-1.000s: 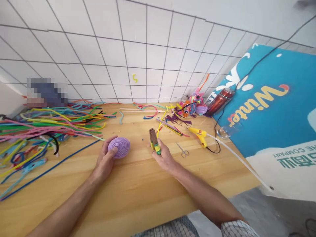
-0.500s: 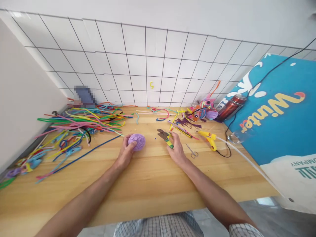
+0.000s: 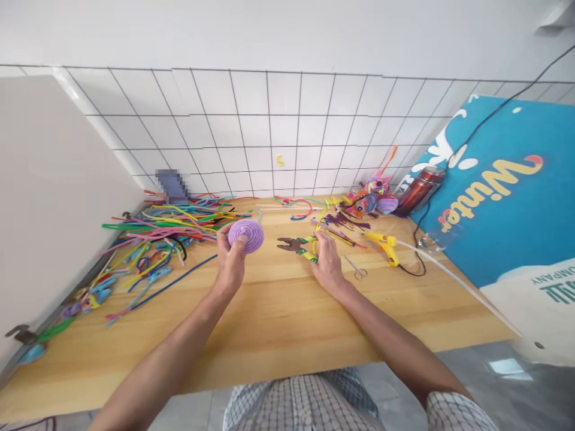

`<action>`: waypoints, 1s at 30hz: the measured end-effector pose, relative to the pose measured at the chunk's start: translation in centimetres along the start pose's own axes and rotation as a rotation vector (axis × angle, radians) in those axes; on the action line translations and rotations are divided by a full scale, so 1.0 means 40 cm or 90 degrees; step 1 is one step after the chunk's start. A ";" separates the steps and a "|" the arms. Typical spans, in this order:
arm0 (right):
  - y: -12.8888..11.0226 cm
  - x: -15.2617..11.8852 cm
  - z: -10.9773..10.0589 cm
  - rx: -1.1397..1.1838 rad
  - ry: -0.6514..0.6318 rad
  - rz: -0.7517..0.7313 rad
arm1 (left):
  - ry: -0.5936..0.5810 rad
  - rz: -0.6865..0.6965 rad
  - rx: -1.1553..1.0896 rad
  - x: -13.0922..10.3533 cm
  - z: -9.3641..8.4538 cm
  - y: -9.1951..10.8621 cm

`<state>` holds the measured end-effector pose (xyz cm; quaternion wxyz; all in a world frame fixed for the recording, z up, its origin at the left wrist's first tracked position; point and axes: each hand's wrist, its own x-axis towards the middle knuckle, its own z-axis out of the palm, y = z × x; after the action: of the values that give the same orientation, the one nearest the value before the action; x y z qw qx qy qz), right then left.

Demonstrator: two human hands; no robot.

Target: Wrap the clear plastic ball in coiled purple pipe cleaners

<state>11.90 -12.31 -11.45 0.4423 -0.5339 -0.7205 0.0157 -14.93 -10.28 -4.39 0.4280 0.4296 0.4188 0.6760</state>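
My left hand (image 3: 230, 258) is closed on a purple coiled disc (image 3: 247, 237), its spiral face toward me and the thumb pressing near the centre. A little to the right, my right hand (image 3: 329, 262) grips the green and yellow handles of a pair of pliers (image 3: 293, 244). The jaws are dark, slightly parted, and point left toward the disc with a gap between them. Nothing shows between the jaws. Small scissors (image 3: 357, 267) lie on the table just right of my right hand.
Many coloured pipe cleaners (image 3: 171, 221) are heaped at the back left of the wooden table (image 3: 269, 323). On the right lie a yellow glue gun (image 3: 385, 245) and its cord. Behind it are a red thermos (image 3: 421, 190), colourful crafted figures (image 3: 371, 197) and a blue printed board (image 3: 503, 191).
My left hand has raised the purple disc and turned its face more toward me. The pliers have swung round to point left, and their handles have spread. The head view has shifted slightly.
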 end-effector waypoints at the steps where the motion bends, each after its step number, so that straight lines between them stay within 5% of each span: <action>1: 0.002 0.005 -0.005 -0.009 0.014 -0.010 | 0.005 0.023 0.027 0.004 0.008 0.010; 7: 0.022 0.052 -0.047 -0.055 0.120 -0.063 | -0.017 0.119 0.061 0.036 0.083 0.027; 14: 0.021 0.106 -0.087 -0.075 0.155 -0.074 | -0.097 0.126 0.013 0.030 0.168 0.019; 30: -0.020 0.170 -0.055 -0.090 0.143 -0.123 | -0.183 0.128 0.040 0.013 0.174 0.000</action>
<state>12.47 -8.34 -5.48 0.4808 -0.4903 -0.7139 -0.1374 -8.52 -8.40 -2.32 0.4002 0.5744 0.3294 0.6336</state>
